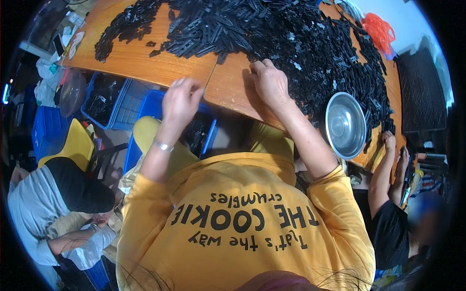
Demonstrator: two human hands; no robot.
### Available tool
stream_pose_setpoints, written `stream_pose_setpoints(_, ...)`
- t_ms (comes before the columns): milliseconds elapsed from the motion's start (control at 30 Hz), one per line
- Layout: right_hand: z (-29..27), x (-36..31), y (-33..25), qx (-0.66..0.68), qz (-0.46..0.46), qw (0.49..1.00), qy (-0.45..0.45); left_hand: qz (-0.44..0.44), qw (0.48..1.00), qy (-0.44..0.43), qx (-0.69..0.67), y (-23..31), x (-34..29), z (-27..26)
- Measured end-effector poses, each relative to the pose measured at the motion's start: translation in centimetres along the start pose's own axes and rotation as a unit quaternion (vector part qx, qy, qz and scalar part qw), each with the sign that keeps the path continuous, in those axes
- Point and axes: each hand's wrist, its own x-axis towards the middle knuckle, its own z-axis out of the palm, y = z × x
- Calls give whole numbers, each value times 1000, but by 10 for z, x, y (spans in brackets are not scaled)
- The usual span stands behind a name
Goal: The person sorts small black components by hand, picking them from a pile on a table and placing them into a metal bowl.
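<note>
My right hand is over the wooden table, its fingers curled down at the near edge of a big heap of black plastic parts. Whatever its fingertips pinch is hidden. At the table's front edge, my left hand is curled closed and slightly smeared by motion. Anything inside it is too small or hidden to make out. Long, ribbed black strips lie in the heap beyond both hands. To the right of my right forearm, a shiny metal bowl tilts at the table's edge against the parts.
A smaller group of black parts lies far left. Blue crates with black parts stand below the table. A red plastic bag sits far right. One person sits at left by a yellow chair; another person works at right.
</note>
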Motion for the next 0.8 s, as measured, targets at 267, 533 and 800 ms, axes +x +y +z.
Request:
stream_pose_setpoints(267,20,10,5,-97,-4,994,-46,-75,994,57,52,-3,96,77)
stream_pose_setpoints(533,0,-10,-14,35,-25,998,-53,-120,990,53,54,-3,88,85)
stream_pose_setpoints(800,-3,-26,-20,134,-20,991,-13,-55,994,44,79,19,42,64)
